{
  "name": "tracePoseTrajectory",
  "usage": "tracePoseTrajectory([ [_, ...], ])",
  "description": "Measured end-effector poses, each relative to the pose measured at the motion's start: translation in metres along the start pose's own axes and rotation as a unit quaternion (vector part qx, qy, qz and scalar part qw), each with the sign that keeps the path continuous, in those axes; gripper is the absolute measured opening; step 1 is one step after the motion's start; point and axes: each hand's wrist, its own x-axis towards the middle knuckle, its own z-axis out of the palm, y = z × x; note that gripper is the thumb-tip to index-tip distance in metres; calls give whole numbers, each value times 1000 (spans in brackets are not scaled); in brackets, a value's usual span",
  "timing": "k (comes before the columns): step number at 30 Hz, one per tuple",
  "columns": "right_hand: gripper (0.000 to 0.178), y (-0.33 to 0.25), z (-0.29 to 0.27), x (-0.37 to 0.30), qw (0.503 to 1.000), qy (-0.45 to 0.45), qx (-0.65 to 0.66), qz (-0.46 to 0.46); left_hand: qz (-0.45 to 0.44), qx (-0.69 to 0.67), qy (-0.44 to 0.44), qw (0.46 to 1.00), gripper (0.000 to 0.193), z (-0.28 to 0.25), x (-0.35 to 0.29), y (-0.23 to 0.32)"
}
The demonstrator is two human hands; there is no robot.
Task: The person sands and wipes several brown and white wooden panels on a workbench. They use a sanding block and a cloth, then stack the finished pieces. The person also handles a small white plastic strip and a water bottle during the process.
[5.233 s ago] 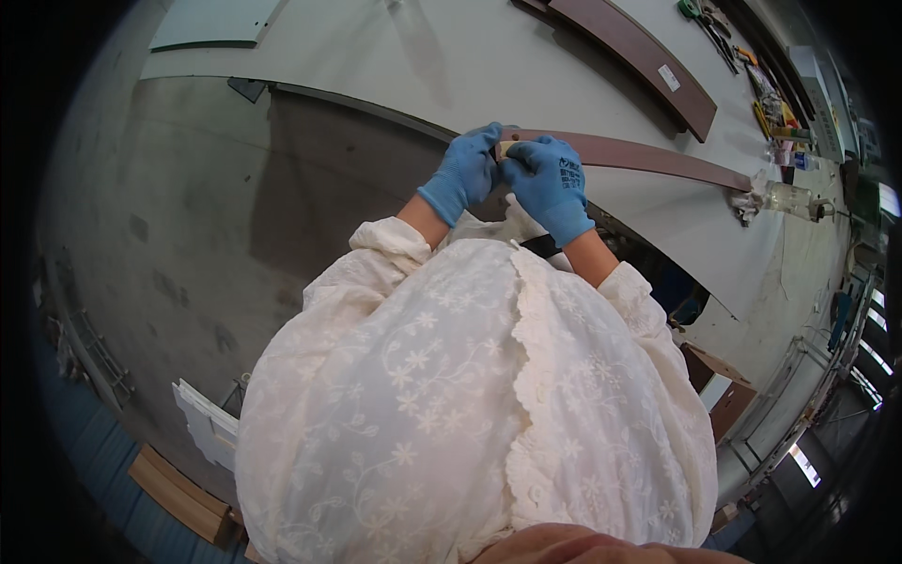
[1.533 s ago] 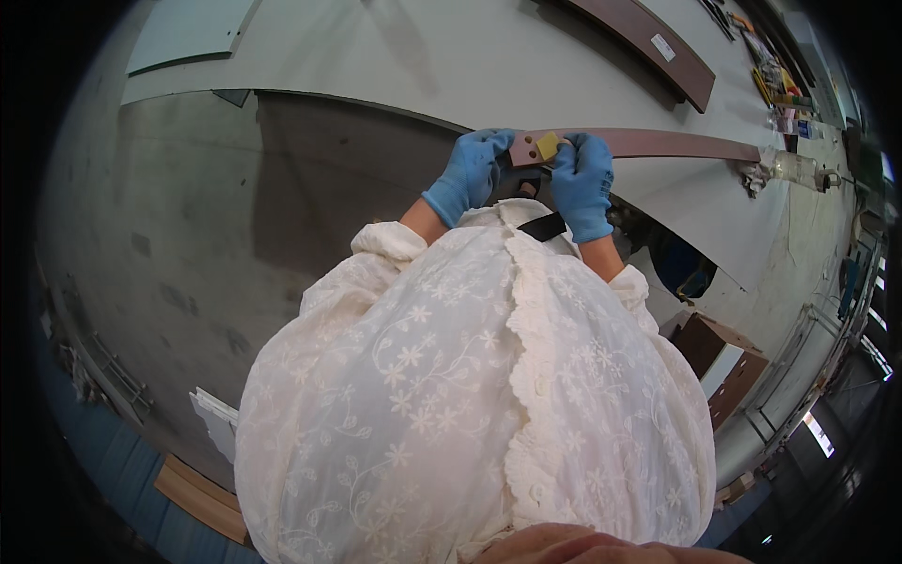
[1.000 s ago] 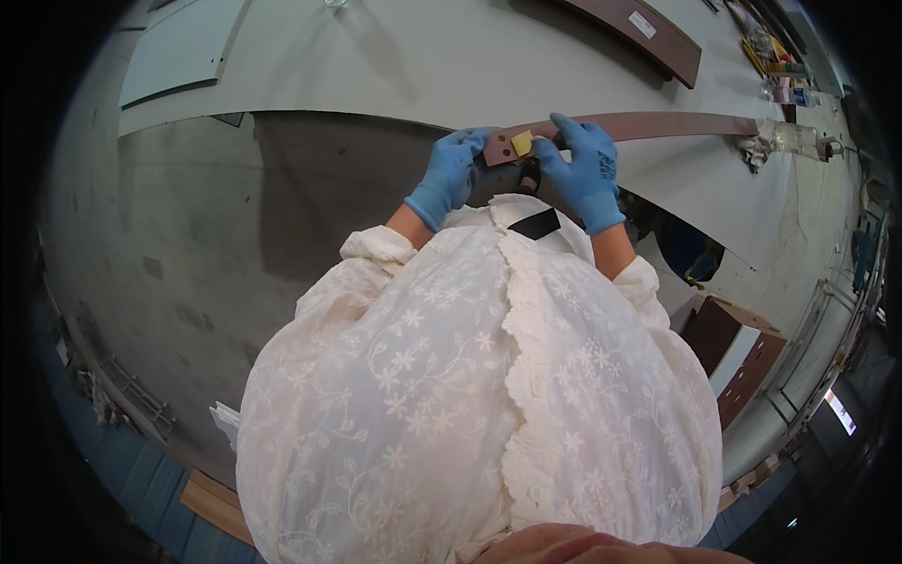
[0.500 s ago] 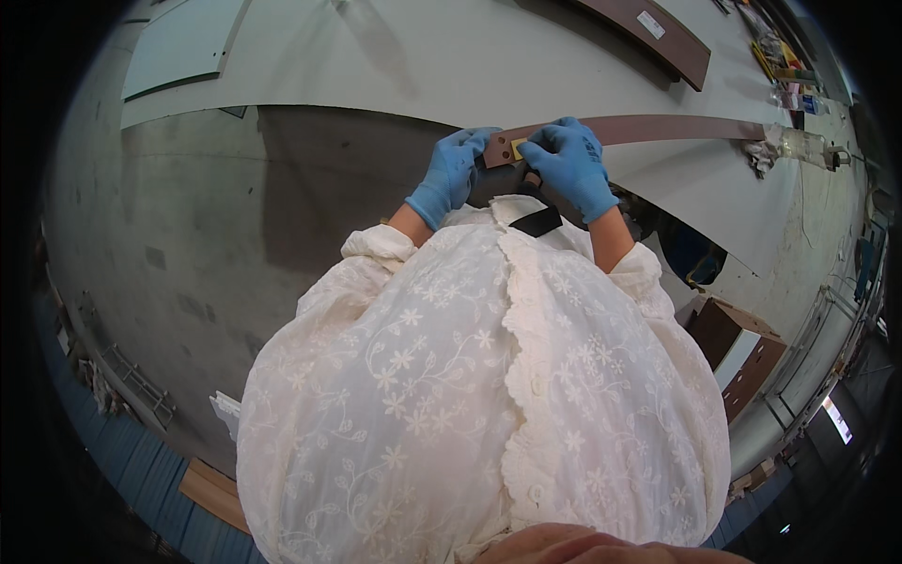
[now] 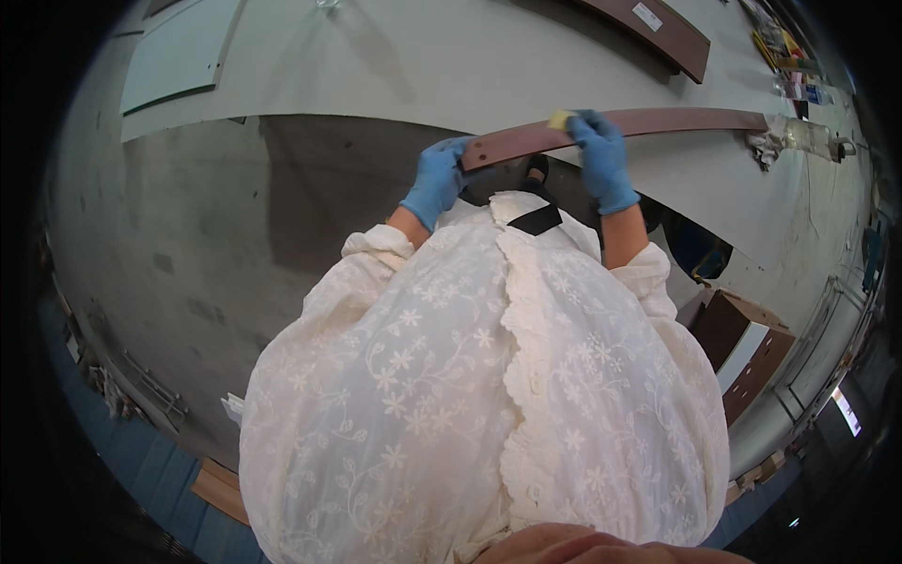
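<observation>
While the pale surface (image 5: 451, 89) spread widest, ahead of the left hand (image 5: 437, 179) and on past the right hand (image 5: 604, 162), a whitish panel (image 5: 178, 56) lay on it, well ahead of the left hand and off to its left. Low down, behind the right hand and to its right, I saw a brown box (image 5: 752, 357) with a white band.

One long reddish-brown strip (image 5: 676, 119) ran from the left hand, past the right hand's fingers and away over the surface to the right. A dark brown board (image 5: 672, 42) lay ahead of the right hand and to its right.

Both hands were in blue gloves. The left was curled partly closed around the strip's end and had hold of it; the right, its fingers bent well in, gripped a small yellow pad (image 5: 562, 119) at the strip's far edge. I couldn't make out the right thumb.

Well to the right of that hand, by the strip's other end, were a clear bottle (image 5: 806, 137) and a crumpled rag (image 5: 763, 150). Smallest of all, dark holes (image 5: 477, 144) showed in the strip just beside the left hand.
</observation>
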Motion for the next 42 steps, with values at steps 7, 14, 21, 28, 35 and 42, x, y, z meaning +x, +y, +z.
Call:
tracePoseTrajectory([
  [7, 20, 72, -124, -35, 939, 331, -50, -84, 59, 133, -46, 988, 31, -19, 14, 6],
  [14, 33, 253, -193, -93, 778, 589, -151, 156, -7, 60, -6, 998, 27, -24, 23, 9],
  [21, 25, 260, -173, -15, 799, 513, 275, 155, 0, 84, -15, 996, 30, -13, 22, 22],
  [28, 17, 211, -163, -37, 762, 325, 554, 80, -6, 94, -22, 995, 31, -15, 16, 22],
  [35, 19, 225, -189, -32, 808, 220, 530, 135, -9, 105, -38, 994, 31, -30, 22, 16],
  [42, 30, 190, -187, 12, 830, 334, 349, 280, -16, 77, -38, 996, 31, -25, 22, 12],
])
